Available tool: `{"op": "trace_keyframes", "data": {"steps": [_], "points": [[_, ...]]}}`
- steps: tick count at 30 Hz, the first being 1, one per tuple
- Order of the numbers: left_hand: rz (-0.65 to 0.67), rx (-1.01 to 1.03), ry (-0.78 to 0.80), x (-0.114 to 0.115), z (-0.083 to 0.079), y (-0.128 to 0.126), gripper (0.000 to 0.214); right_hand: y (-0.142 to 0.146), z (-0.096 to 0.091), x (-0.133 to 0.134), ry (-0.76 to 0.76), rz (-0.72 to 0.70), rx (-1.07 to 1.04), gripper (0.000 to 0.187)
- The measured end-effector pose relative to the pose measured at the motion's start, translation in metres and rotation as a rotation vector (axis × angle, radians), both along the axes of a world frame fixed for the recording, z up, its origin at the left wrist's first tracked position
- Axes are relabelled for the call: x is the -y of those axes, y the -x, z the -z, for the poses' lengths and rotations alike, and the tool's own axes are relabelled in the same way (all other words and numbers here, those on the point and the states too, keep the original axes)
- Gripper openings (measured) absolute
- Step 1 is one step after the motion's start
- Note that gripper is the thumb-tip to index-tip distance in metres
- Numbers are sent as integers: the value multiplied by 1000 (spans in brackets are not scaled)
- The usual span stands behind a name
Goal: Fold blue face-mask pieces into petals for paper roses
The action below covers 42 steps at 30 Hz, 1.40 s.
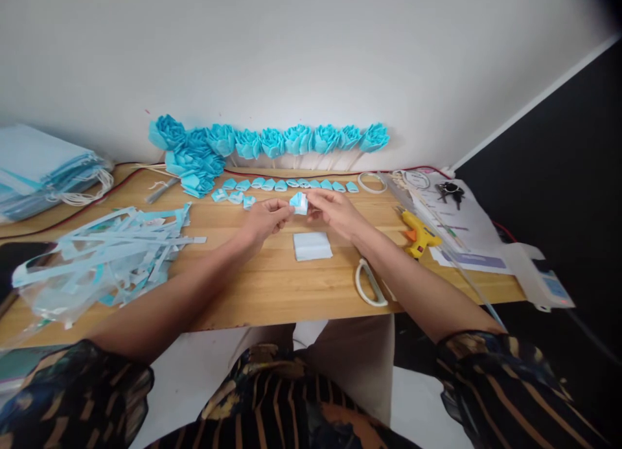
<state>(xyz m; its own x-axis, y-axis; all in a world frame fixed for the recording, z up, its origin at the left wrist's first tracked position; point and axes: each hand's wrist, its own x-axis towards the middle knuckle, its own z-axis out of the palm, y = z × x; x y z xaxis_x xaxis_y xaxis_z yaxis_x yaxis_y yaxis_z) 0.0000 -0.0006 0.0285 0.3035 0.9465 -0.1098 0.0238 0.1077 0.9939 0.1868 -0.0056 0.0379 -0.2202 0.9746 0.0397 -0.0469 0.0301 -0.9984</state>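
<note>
Between my two hands is a small folded blue-and-white petal piece (299, 203), held up above the wooden table. My left hand (269, 217) pinches its left edge with thumb and forefinger. On the right edge, my right hand (335, 210) grips it with the fingertips. Below them lies a stack of pale blue square sheets (311, 246). Behind my hands runs a row of folded blue petals (280, 185), with a few more folded pieces (236, 197) just left of my left hand.
Blue flowers (298, 139) on sticks lean along the wall. Cut strips (146, 248) heap at the left, near a sheet pile (43, 167). A yellow glue gun (418, 235), scissors (369, 283), a tape ring (372, 183) and keys (450, 193) lie at the right.
</note>
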Motion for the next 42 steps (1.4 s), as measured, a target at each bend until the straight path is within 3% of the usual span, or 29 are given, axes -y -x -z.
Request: {"op": "trace_keyframes", "data": {"steps": [3,10,15,20,33,42], "points": [[2,-13,-31,0,4,-2,28,2,2,-3,-10,-40,33,37],[22,-47,-83,2,7,-1,26,6,16,-4,-98,91,136,34],[-27,-42,-71,3,6,4,26,4,17,-1,8,46,22,49],[-73,-23,-106,0,10,7,28,3,16,2,1,-25,30,39],[-45,13,-67,1,10,6,31,-1,19,1,-113,25,166,41],[2,-106,-153,2,7,5,25,-1,13,4,-36,-16,103,33]]}}
